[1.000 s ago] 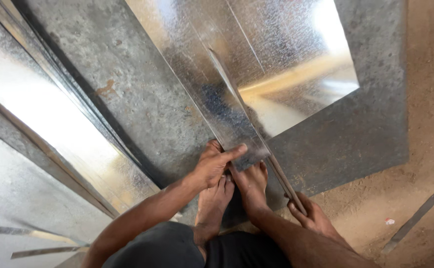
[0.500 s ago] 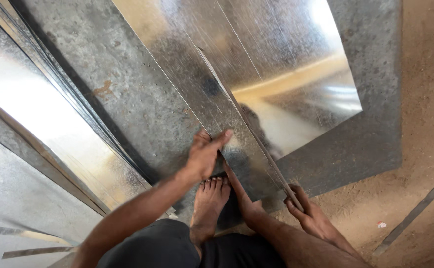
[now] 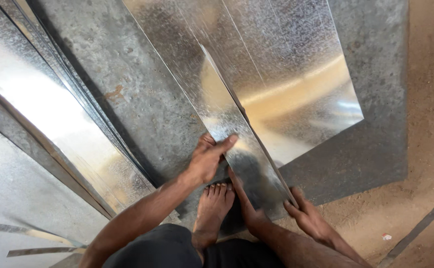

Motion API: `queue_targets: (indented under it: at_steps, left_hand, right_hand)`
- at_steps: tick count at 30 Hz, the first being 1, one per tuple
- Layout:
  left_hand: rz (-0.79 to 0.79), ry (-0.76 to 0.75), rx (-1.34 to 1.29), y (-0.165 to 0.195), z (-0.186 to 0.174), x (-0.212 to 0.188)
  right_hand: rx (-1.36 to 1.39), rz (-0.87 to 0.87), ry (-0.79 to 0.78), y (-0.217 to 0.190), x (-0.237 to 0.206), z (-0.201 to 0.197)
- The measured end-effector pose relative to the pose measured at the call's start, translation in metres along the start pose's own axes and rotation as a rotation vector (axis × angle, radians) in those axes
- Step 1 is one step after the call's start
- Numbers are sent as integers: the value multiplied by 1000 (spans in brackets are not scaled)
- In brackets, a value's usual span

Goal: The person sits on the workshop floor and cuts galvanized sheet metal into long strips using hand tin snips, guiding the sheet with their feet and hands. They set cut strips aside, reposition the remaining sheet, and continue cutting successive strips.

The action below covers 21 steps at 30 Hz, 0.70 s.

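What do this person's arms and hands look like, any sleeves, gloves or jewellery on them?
Both arms are bare from the hands up to where they leave the picture; no sleeve shows. The left hand and the right hand wear no gloves, and no ring, watch or bracelet is visible on either. The arms are lean. No tattoo or marking shows.
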<state>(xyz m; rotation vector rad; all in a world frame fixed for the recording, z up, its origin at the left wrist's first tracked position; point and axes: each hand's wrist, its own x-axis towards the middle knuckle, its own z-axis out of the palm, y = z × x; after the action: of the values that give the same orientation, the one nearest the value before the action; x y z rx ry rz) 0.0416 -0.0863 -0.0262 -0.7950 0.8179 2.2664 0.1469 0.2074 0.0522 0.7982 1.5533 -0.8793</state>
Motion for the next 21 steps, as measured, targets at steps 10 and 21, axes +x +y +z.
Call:
queue_targets:
  at_steps: [10,21]
  left_hand:
    - [18,-1,56,-23,-7,-4]
    - [49,-35,53,11,-1,-8]
  right_hand:
    - [-193,-327,98,10,24,1]
    - [146,-588,-16,-24,44,9]
